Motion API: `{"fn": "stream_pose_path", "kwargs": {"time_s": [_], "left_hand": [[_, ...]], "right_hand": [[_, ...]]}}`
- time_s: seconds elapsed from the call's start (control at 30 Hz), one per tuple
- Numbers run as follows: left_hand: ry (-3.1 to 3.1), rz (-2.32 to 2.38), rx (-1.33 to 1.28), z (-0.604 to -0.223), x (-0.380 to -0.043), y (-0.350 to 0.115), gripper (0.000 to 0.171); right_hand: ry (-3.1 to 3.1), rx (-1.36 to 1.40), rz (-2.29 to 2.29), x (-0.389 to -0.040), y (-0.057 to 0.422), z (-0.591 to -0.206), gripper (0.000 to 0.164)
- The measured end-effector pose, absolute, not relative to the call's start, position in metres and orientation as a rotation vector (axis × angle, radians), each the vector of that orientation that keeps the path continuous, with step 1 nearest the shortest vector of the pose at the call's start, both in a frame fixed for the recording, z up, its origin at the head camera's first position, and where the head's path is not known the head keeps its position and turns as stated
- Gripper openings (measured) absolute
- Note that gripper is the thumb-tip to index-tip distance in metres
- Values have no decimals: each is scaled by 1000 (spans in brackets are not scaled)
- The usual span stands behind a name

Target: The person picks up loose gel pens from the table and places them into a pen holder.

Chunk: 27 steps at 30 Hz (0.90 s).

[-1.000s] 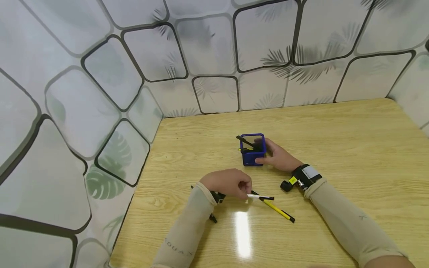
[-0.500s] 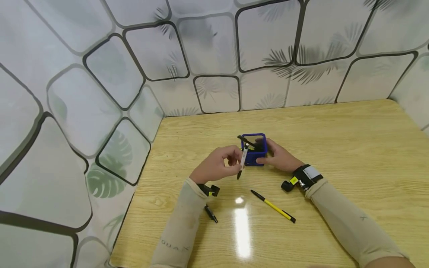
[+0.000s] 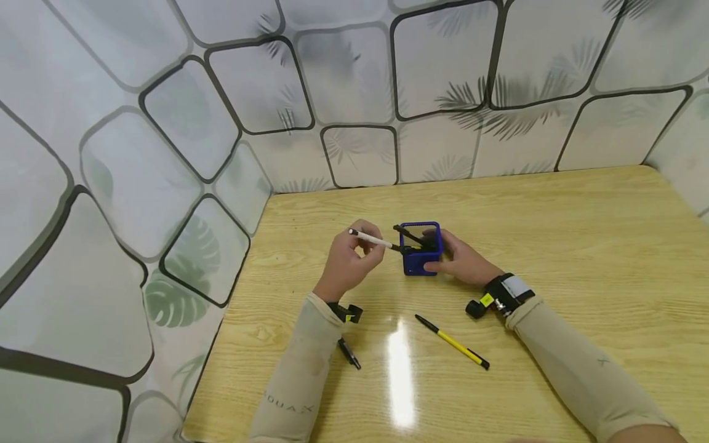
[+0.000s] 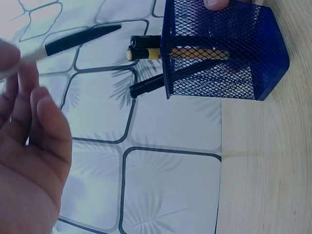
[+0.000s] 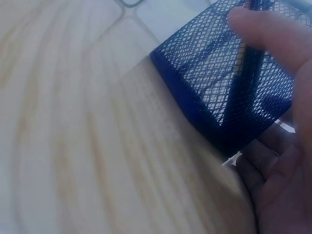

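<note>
My left hand pinches a white pen with a black tip, held nearly level, the tip pointing right toward the pen holder's opening. In the left wrist view the pen's black end stands outside the holder, short of the pens in it. My right hand grips the blue mesh pen holder from the right, thumb on its near side and other fingers behind. Inside the holder lean several pens, black ones and a yellow one, their ends sticking out of the top.
On the wooden table a yellow and black pen lies in front of the right hand. A black pen lies beside the left forearm, partly covered by it. A patterned wall borders the table's back and left side.
My left hand has lifted the white pen from near the table, moved up and left beside the holder, and turned the black tip toward it. The right hand stays on the holder.
</note>
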<state>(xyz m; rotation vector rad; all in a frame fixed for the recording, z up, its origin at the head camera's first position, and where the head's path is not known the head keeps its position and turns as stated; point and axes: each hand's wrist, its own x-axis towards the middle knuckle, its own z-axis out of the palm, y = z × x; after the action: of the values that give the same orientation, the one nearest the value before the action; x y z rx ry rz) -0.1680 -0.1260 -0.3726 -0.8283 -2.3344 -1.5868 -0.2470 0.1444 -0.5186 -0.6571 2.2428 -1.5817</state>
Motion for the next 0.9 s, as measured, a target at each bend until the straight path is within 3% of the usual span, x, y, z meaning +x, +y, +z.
{"fn": "stream_pose_path", "kwargs": {"time_s": [0.27,0.9], "left_hand": [[-2283,-1607,-542,-397,-184,-124,8],[-2449,-1363,-526,-420,-195,-120,14]], "right_hand": [[2244,-635,-1578,-245,144,-516,77],[2220,-646,-1563,-232,140,-489,83]]}}
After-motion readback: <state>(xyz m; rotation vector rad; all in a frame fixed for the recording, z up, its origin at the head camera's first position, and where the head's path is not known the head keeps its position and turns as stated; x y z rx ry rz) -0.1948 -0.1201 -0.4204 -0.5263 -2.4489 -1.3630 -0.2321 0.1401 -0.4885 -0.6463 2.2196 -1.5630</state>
